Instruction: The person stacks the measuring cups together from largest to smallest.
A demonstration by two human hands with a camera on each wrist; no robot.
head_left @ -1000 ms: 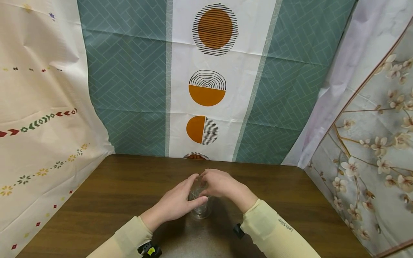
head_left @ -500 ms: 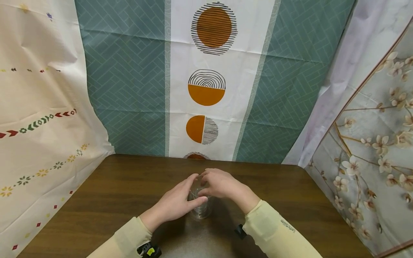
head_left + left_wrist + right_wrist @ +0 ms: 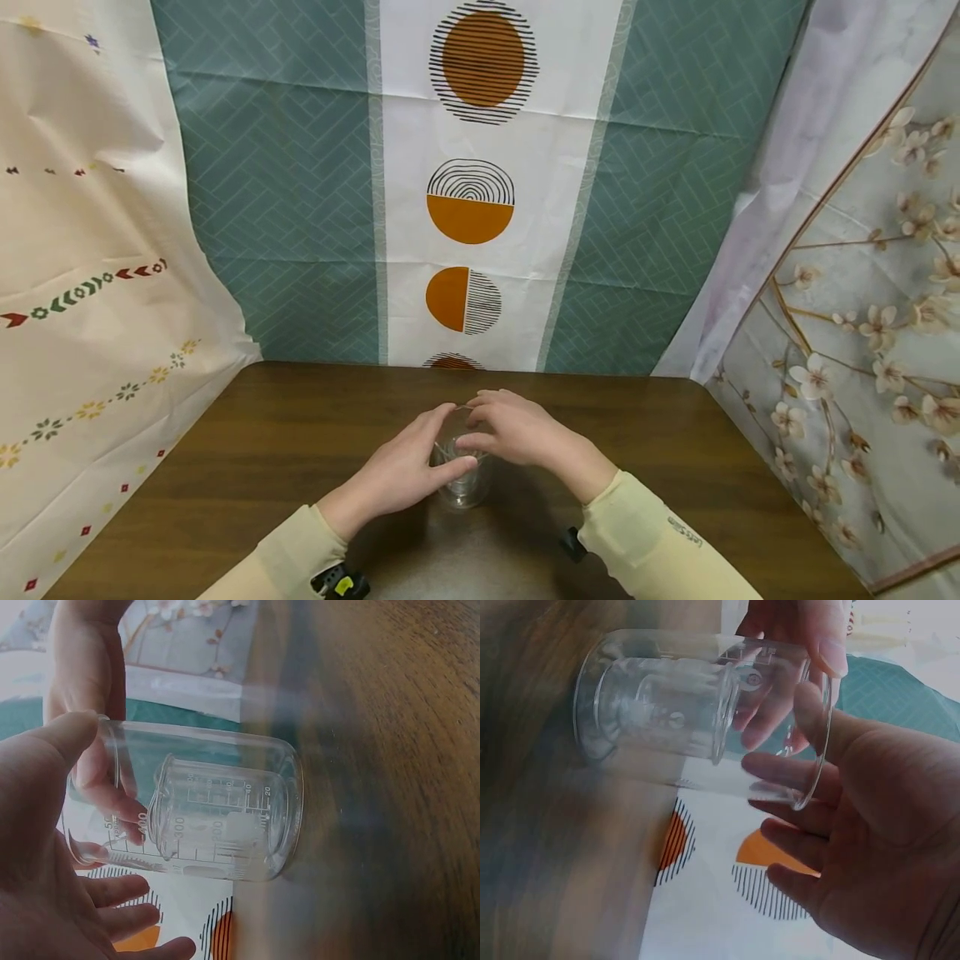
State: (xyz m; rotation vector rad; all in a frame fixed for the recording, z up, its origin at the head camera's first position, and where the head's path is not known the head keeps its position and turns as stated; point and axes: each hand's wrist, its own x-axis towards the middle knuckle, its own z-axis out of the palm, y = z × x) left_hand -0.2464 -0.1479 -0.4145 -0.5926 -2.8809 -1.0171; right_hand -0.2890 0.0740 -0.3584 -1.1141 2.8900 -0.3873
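Note:
A large clear glass beaker (image 3: 217, 741) with white measuring marks stands upright on the brown wood-grain table. Nested inside it is a smaller glass beaker (image 3: 225, 796), also marked, its rim well below the large one's. My left hand (image 3: 393, 473) holds the large beaker by the rim, thumb on the near side and index finger opposite, the other fingers spread. My right hand (image 3: 517, 429) hangs over the mouth from the right, thumb and fingers loosely bent. Its fingertips (image 3: 759, 763) dip inside the large beaker, just above the smaller one's rim, holding nothing.
The table (image 3: 300, 417) stretches around the beakers. Behind it hangs a green and white cloth (image 3: 315, 208) with orange circles. A cream patterned cloth (image 3: 97, 333) hangs on the left, a floral one (image 3: 862, 375) on the right.
My right thumb has lifted slightly, and the right wrist has shifted a little to the right. The left hand keeps its hold. The head view has turned slightly.

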